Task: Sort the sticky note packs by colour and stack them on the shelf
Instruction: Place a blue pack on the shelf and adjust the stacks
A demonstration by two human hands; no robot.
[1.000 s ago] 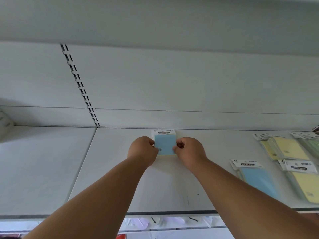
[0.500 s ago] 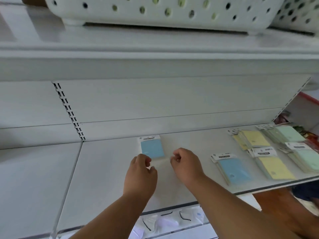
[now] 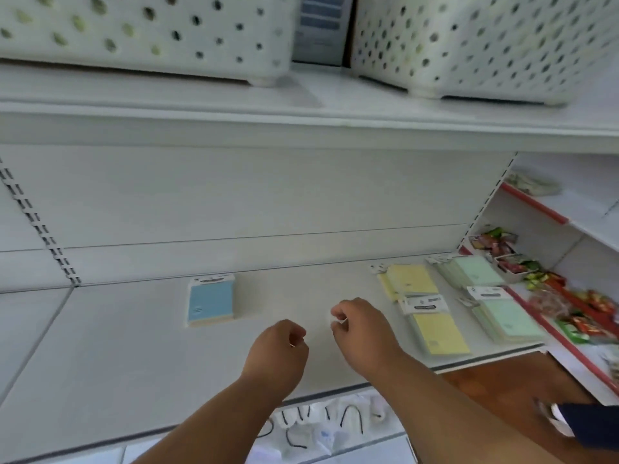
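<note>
A stack of blue sticky note packs [image 3: 210,304] lies on the white shelf [image 3: 100,346], left of centre and near the back. My left hand [image 3: 278,354] hovers to its lower right with loosely curled fingers, holding nothing. My right hand [image 3: 361,329] is beside it, also loosely curled and holding nothing. Right of my hands lie two yellow piles, one at the back [image 3: 410,281] and one in front [image 3: 437,333]. Two green piles sit further right, one at the back [image 3: 472,271] and one in front [image 3: 507,318]. My right arm hides the shelf just left of the yellow piles.
Two perforated white baskets [image 3: 150,31] [image 3: 485,45] stand on the shelf above. Colourful snack packets [image 3: 569,306] fill the red-edged shelf to the right. White packets with black cords [image 3: 321,426] hang below the shelf's front edge.
Both hands have let go of the blue stack and drawn back toward me and to the right. My view has swung right and up, bringing the baskets into sight.
</note>
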